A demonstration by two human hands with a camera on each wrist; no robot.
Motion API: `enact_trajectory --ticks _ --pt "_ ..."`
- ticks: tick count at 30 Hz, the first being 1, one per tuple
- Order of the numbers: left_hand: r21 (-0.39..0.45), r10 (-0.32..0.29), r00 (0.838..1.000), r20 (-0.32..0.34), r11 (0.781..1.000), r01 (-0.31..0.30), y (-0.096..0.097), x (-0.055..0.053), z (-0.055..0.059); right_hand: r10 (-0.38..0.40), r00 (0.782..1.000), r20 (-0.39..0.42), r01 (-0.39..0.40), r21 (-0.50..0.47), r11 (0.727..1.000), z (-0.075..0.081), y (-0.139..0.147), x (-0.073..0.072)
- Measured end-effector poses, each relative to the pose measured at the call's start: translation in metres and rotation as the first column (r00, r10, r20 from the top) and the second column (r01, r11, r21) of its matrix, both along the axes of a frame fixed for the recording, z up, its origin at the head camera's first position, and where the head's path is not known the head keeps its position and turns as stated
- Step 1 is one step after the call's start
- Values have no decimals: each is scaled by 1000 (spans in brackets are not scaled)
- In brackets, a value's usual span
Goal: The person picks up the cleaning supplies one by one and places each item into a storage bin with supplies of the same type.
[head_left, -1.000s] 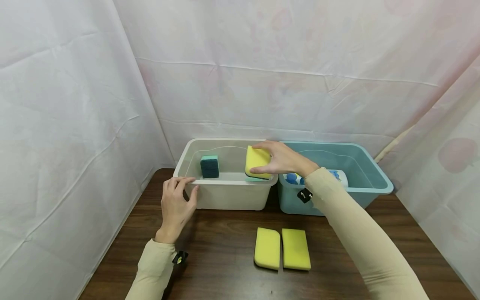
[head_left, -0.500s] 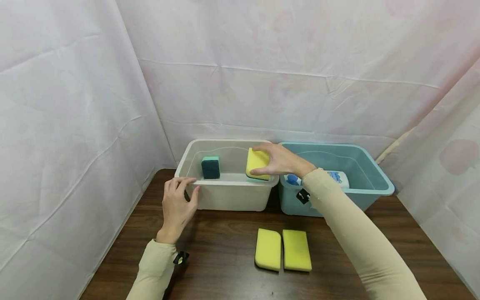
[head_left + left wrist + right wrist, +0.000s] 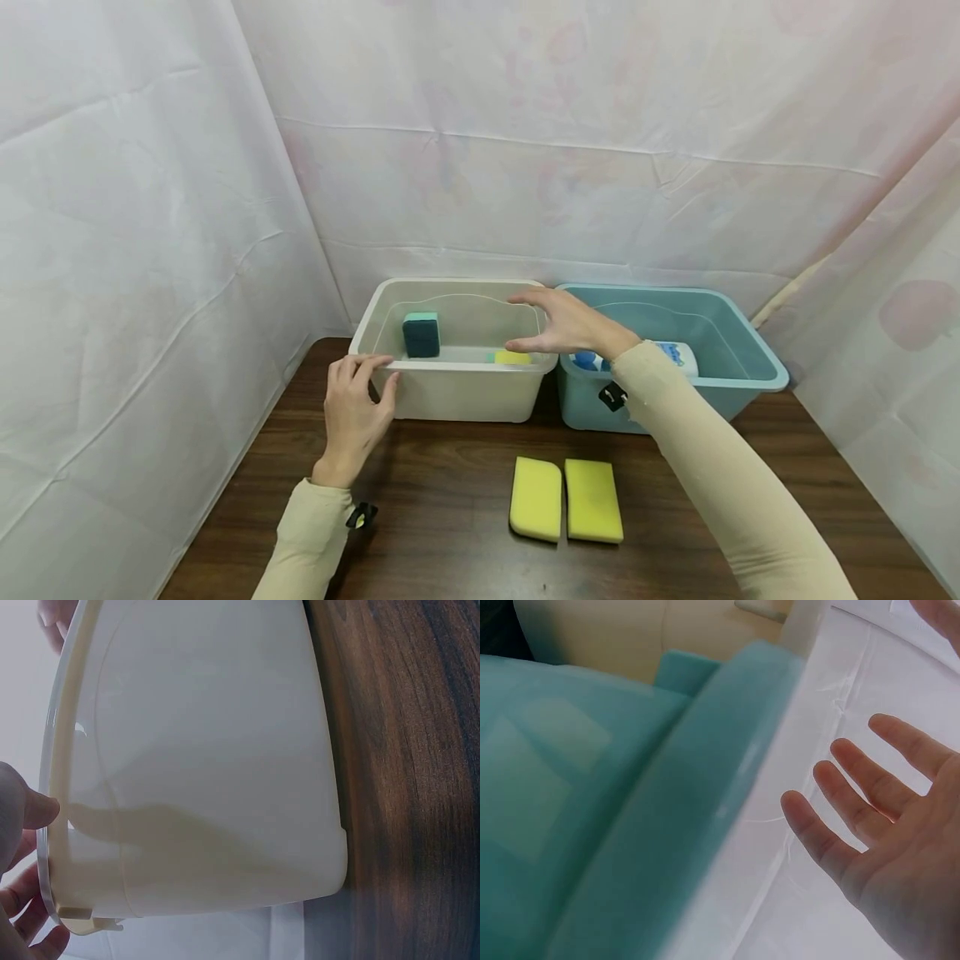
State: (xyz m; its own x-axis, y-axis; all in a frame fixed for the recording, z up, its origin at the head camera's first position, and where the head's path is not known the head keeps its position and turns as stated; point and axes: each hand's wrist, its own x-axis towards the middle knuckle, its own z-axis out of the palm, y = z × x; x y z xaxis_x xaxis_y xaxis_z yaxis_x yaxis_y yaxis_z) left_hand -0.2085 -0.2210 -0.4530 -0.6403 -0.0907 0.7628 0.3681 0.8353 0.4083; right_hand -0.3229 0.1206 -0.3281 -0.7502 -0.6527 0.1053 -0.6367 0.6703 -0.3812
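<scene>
Head view: in front of the pale bin [image 3: 461, 396], on the table [image 3: 442, 500], lie a round-cornered yellow sponge [image 3: 536, 498] and a straighter-edged one [image 3: 593, 500], both where they were half a second ago. The left hand [image 3: 354, 417] keeps its grip at the bin's near-left rim; the left wrist view shows the thumb against the outside and other fingertips bent round the edge. The change is at the bin's right end. There the right hand [image 3: 573, 323] held a yellow sponge; now its fingers and thumb stand apart with nothing between them, and the right wrist view shows them spread too. The released yellow sponge [image 3: 512, 357] shows low inside the bin, just behind the near wall. That one appears to be set down, leaving the hand free.

Counted near to far: two yellow sponges outside the bin; two hands at it; inside, the released sponge, with a mint patch [image 3: 491, 357] beside it that may be another, mostly hidden; and, toward the bin's left end, one dark green sponge [image 3: 422, 337] on edge. Beside the pale bin on the right is one blue bin [image 3: 712, 325], holding a white bottle [image 3: 684, 358] and a blue-topped item [image 3: 585, 360]; the sleeve hides how many containers there are. One curtain backdrop [image 3: 480, 200] hangs behind.
</scene>
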Motion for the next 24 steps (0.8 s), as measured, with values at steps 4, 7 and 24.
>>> enact_trajectory --ticks 4,7,24 --pt "-1 3 1000 2 1000 -3 -1 0 0 3 1000 5 -2 -12 1000 2 3 5" --pt "0 5 1000 0 1000 -5 -1 -1 0 7 1000 0 -7 -23 1000 5 6 10" --pt "0 1 1000 -6 1000 -1 1 -2 -1 11 999 -32 -13 -55 998 -2 25 33"
